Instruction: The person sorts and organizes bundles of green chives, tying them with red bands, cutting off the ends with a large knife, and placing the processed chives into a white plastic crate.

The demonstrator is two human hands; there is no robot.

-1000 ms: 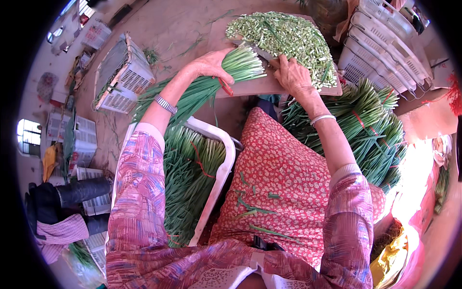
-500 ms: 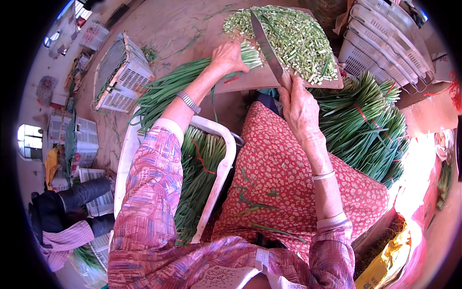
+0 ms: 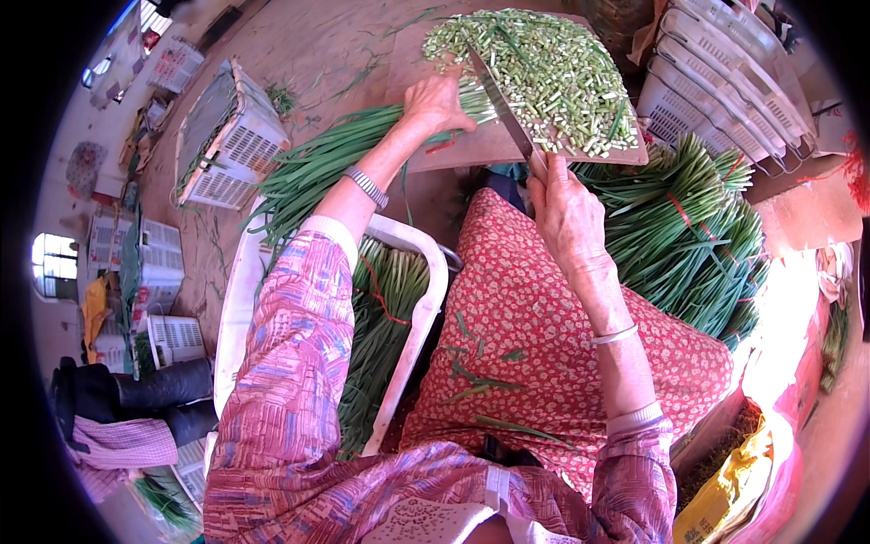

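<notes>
"Dusty brown floor (image 3: 317,72). What's on it, from the left?"

"White crate (image 3: 237,136), white tub (image 3: 436,272) of green stalks (image 3: 395,281), then a bundle (image 3: 335,150), its leaves across the tub's far rim, its pale ends over the board (image 3: 480,148)."

"Who has it?"

"Left hand (image 3: 439,104), fingers wrapped round it near those ends, thumb poking toward the knife (image 3: 502,102). That thumb worries me: if the bundle rolls or the blade drifts left, it could get nicked."

"The knife?"

"Slanting just beside the pale ends, touching or not I can't tell; the right hand (image 3: 568,213) has its fingers closed on the handle. Beyond lies the chopped heap (image 3: 553,72), near the board's edge, so a bump might spill some."

"Furthest right?"

"Banded bundles (image 3: 671,218), with stacked crates (image 3: 716,91) behind."
</notes>
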